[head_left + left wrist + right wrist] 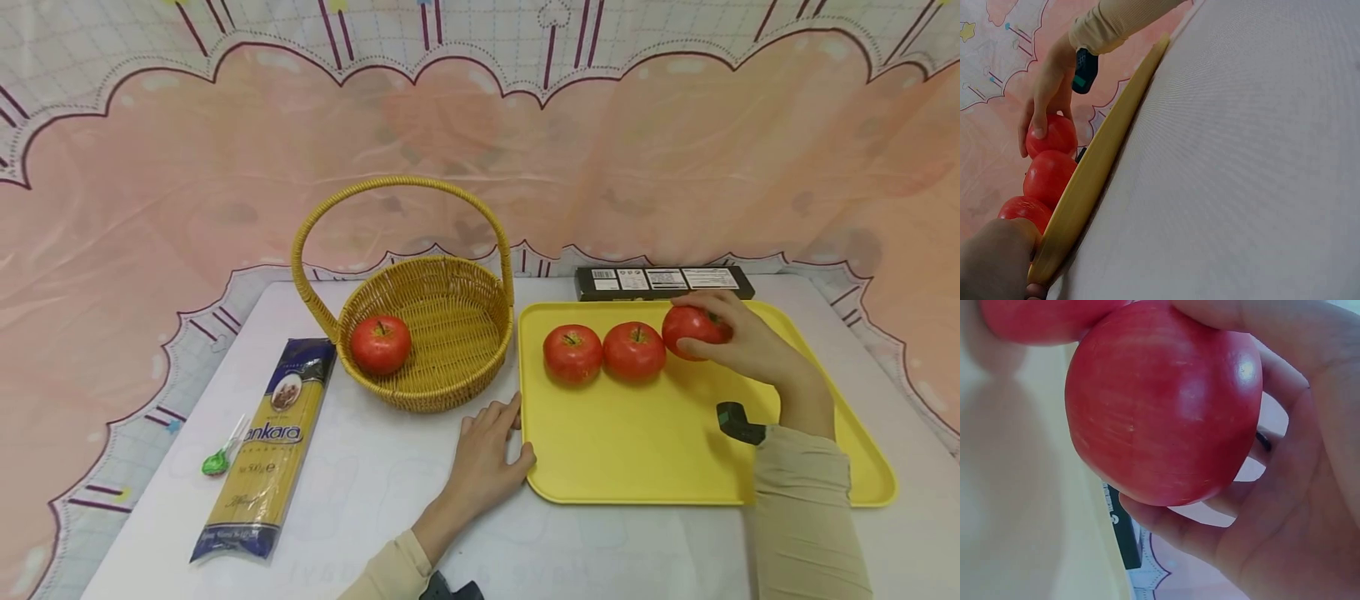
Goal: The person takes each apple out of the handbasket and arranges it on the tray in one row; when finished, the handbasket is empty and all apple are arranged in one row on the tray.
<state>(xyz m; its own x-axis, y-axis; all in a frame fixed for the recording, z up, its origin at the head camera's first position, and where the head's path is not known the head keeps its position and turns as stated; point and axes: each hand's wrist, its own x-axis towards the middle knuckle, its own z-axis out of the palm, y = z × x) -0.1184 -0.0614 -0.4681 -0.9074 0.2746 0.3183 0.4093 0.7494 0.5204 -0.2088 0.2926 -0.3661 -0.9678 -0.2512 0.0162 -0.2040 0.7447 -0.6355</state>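
Note:
Around a red apple (686,329) at the right end of a row, my right hand (742,337) curls its thumb and fingers. In the right wrist view this apple (1163,406) fills the middle, held between thumb and fingers. Beside it on the yellow tray (645,442) are two more apples, a middle one (633,352) and a left one (573,354). My left hand (486,457) rests at the tray's left edge, fingers stretched forward and thumb touching the rim. Part of that hand (997,259) hides the nearest apple's lower side in the left wrist view.
Left of the tray stands a yellow wicker basket (465,387) with a tall arched handle and one apple (381,344) inside. A spaghetti packet (266,450) and a green-wrapped lollipop (215,462) lie farther left. Behind the tray is a long black box (663,282).

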